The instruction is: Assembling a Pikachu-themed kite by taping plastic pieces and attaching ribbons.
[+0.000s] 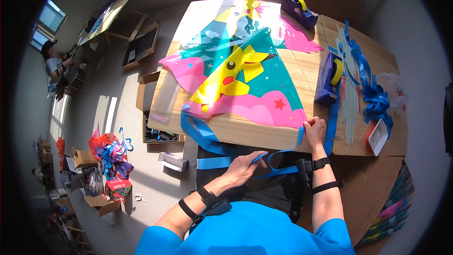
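Note:
A triangular kite (264,104) in teal and pink, with a yellow cartoon figure, lies on the wooden table (226,134). At its lower right corner, my right hand (315,131) is closed, pinching the corner at the table's near edge. A blue ribbon (214,163) hangs from the kite's lower left corner, and a blue strip also reaches up to my right fingertips. In front of the table edge, my left hand (241,169) is closed on blue ribbon, with a short piece showing past its fingertips. My left palm side is hidden.
Two blue tape dispensers (329,79) with yellow rolls stand on the right. Beyond are pale thin sticks (348,99), a heap of blue ribbon (375,97) and a white tray (377,137). Open cardboard boxes (153,99) sit left on the floor. Another person (59,68) sits far left.

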`<state>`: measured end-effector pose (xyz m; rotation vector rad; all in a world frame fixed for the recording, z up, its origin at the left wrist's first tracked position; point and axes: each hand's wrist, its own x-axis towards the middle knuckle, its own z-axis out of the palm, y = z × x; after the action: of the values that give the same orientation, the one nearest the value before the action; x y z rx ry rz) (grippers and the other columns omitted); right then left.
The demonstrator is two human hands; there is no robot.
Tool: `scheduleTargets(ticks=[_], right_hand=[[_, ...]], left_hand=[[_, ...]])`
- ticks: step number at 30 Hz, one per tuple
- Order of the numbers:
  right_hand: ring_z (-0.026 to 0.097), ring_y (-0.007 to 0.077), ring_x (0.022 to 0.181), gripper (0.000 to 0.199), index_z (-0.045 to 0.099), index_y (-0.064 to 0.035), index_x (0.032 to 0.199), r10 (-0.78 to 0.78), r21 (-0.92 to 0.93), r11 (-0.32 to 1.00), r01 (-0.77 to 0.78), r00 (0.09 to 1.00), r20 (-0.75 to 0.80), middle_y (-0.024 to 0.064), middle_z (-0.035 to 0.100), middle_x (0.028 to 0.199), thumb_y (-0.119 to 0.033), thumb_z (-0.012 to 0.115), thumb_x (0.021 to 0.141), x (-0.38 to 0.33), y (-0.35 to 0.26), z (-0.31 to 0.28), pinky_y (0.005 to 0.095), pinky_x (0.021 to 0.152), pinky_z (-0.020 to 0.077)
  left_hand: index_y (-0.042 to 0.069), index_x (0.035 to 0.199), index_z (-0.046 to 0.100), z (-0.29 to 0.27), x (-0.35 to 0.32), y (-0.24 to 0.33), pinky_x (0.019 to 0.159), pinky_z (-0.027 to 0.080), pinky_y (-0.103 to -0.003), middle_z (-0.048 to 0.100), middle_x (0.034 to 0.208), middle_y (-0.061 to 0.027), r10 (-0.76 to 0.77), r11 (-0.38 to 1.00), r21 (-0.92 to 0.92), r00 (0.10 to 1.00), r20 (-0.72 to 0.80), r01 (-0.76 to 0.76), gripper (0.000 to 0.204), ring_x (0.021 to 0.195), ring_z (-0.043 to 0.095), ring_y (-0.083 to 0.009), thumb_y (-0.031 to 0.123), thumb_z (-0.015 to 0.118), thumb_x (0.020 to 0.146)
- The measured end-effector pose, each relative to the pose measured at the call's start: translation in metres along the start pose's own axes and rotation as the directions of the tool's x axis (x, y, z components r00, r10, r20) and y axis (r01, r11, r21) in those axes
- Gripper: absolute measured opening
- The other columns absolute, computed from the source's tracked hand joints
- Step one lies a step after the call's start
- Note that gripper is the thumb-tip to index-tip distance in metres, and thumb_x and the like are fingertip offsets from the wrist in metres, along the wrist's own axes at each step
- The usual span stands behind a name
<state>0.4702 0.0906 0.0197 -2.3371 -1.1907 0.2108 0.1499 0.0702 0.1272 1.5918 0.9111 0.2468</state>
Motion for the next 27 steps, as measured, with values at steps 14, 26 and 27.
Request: scheduleTargets(ticks=[14, 26, 27], right_hand=[[0.066, 0.0271, 0.094, 0.025, 0.054, -0.0093, 0.12, -0.735, -0.865, 0.472, 0.169, 0.617, -0.281, 0.008, 0.064, 0.109, -0.012, 0.045, 0.096, 0.174, -0.041, -0.231, 0.0363, 0.078, 0.0513], [0.021, 0.0328, 0.146, 0.078, 0.029, -0.0077, 0.15, -0.81, 0.125, 0.585, 0.801, 0.57, 0.134, 0.0154, 0.024, 0.157, -0.019, 0.071, 0.085, 0.02, -0.244, -0.004, 0.0459, 0.118, 0.0197], [0.018, 0.032, 0.147, 0.083, 0.025, -0.0072, 0.151, -0.778, 0.099, 0.626, 0.774, 0.61, 0.149, 0.0152, 0.021, 0.158, -0.031, 0.07, 0.085, 0.01, -0.237, 0.047, 0.0509, 0.118, 0.0143]], left_hand=[[0.003, 0.121, 0.06, -0.078, -0.097, -0.1, 0.067, 0.046, -0.029, 0.061, 0.072, -0.0029, -0.162, 0.979, -0.198, 0.732, -0.662, 0.037, 0.033, 0.068, 0.056, -0.013, 0.025, 0.042, 0.103], [-0.003, 0.124, 0.054, -0.071, -0.031, -0.1, 0.045, 0.028, -0.018, 0.048, 0.067, 0.005, -0.313, 0.646, -0.758, 0.874, -0.373, -0.092, 0.052, 0.047, 0.032, 0.0001, 0.043, 0.038, 0.105], [-0.003, 0.127, 0.052, -0.07, -0.028, -0.098, 0.045, 0.028, -0.017, 0.049, 0.07, 0.0042, -0.285, 0.666, -0.742, 0.891, -0.354, -0.082, 0.052, 0.047, 0.032, 0.0001, 0.042, 0.037, 0.105]])
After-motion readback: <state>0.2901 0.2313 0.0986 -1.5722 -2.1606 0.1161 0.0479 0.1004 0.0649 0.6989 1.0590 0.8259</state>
